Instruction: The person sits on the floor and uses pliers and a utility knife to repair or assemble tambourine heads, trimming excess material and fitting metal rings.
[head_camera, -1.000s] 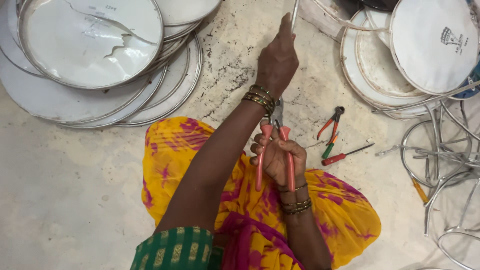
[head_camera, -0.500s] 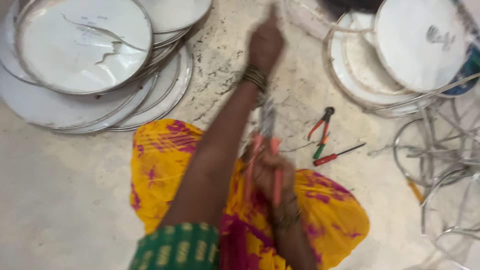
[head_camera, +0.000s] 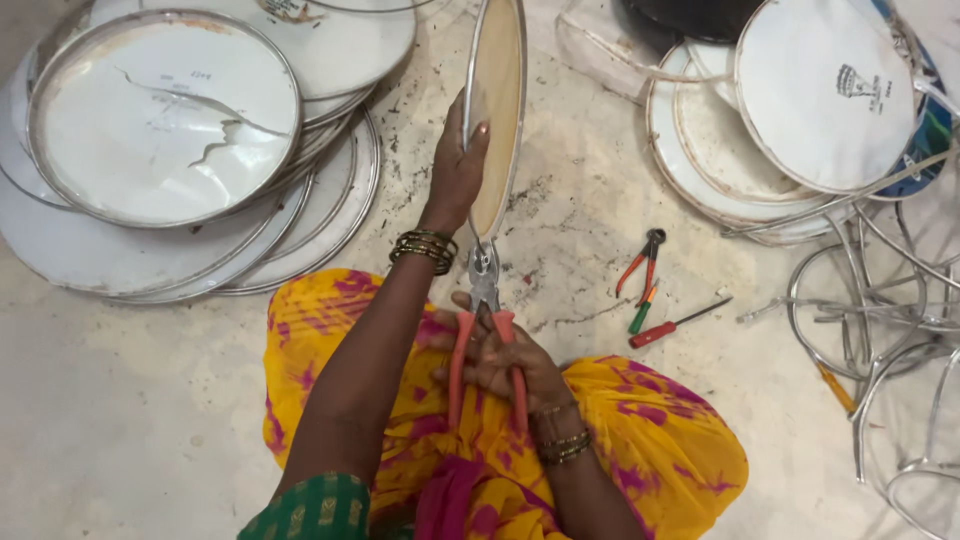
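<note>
A round drumhead with a metal hoop (head_camera: 497, 110) stands on edge in front of me, its tan skin facing right. My left hand (head_camera: 455, 175) grips the hoop on its left side, with bangles on the wrist. My right hand (head_camera: 500, 362) is closed around the red handles of a pair of pliers (head_camera: 485, 320). The jaws of the pliers bite the bottom of the hoop. Both hands are above my lap, which is covered in yellow and pink cloth.
A stack of white drumheads (head_camera: 160, 120), the top one torn, lies at the left. More drumheads (head_camera: 820, 95) lie at the upper right, with bare metal rings (head_camera: 880, 330) at the right. Small pincers (head_camera: 645, 262) and a red-handled screwdriver (head_camera: 675, 325) rest on the stone floor.
The view has tilted up, so the whole upright drumhead now shows. My left hand has shifted on the hoop. The pliers stay in my right hand at the hoop's bottom.
</note>
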